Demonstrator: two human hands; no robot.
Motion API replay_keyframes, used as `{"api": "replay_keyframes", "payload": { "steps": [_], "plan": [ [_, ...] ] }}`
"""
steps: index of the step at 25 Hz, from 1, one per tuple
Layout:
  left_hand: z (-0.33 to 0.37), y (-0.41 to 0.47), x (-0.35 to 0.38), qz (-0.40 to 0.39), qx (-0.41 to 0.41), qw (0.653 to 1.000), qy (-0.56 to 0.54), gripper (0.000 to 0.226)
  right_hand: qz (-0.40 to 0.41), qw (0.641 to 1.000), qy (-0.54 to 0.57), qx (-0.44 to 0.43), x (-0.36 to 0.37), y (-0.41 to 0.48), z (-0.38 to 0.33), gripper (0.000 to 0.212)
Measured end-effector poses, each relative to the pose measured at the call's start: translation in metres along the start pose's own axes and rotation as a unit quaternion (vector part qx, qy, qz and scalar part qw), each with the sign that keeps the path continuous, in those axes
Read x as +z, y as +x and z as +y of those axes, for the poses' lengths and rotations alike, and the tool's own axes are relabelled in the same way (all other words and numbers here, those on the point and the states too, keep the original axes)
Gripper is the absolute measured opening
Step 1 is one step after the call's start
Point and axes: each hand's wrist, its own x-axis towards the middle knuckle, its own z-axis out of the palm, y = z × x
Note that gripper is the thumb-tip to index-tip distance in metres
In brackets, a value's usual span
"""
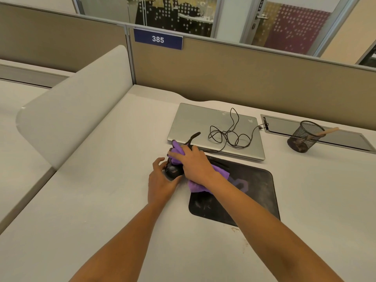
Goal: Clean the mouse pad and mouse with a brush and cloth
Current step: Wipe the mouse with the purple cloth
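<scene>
Forearms (130, 241) are pointing at the mouse (173, 171), just left of mouse pad (256, 192): L hand (160, 181) gripping its near end, R hand (194, 163) clutching cloth (200, 185) over far end.

Bench (101, 200) open along near edge and left, up to curved divider (77, 110). Far side blocked: closed laptop (195, 123), loose cable (224, 132) coiled on lid. Mesh cup (303, 137) far right. Mouse pad (258, 192) flat, no barrier. Partition (223, 78) behind.

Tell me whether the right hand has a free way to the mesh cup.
Likely yes: the mesh cup stands in the open right of the laptop, nothing between. But the right hand holds the purple cloth on the mouse and must let go first.
</scene>
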Motion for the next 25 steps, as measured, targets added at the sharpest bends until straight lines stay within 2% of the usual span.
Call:
{"api": "replay_keyframes", "payload": {
  "steps": [3, 8, 10, 12, 14, 17, 21, 25],
  "plan": [
    [0.001, 0.000, -0.001, 0.008, -0.005, 1.000, -0.007, 0.085, 0.015, 0.999, -0.027, -0.039, 0.001, -0.016, -0.011, 0.062],
    [0.002, 0.001, -0.002, -0.006, -0.012, 1.000, -0.025, 0.082, -0.008, 0.994, -0.012, -0.110, -0.005, -0.034, -0.005, 0.059],
    [0.003, 0.000, -0.003, -0.007, -0.007, 1.000, -0.030, 0.083, 0.017, 0.998, 0.025, -0.060, -0.013, -0.033, 0.008, 0.057],
    [0.003, -0.001, -0.003, -0.006, -0.006, 1.000, -0.024, 0.085, 0.076, 0.996, 0.040, 0.007, -0.017, -0.030, 0.017, 0.057],
    [0.002, -0.001, -0.003, -0.006, -0.008, 1.000, -0.019, 0.085, 0.100, 0.995, 0.025, 0.001, -0.014, -0.026, 0.013, 0.057],
    [0.001, 0.000, -0.002, -0.006, -0.012, 1.000, -0.011, 0.087, 0.053, 0.994, -0.029, -0.090, -0.002, -0.023, 0.003, 0.058],
    [0.001, 0.002, -0.002, -0.004, -0.004, 1.000, -0.018, 0.083, 0.036, 0.984, -0.060, -0.163, 0.003, -0.030, 0.018, 0.063],
    [-0.001, 0.001, -0.002, -0.005, 0.001, 1.000, -0.029, 0.081, 0.040, 0.985, -0.112, -0.125, -0.003, -0.046, 0.054, 0.059]
  ]
}}
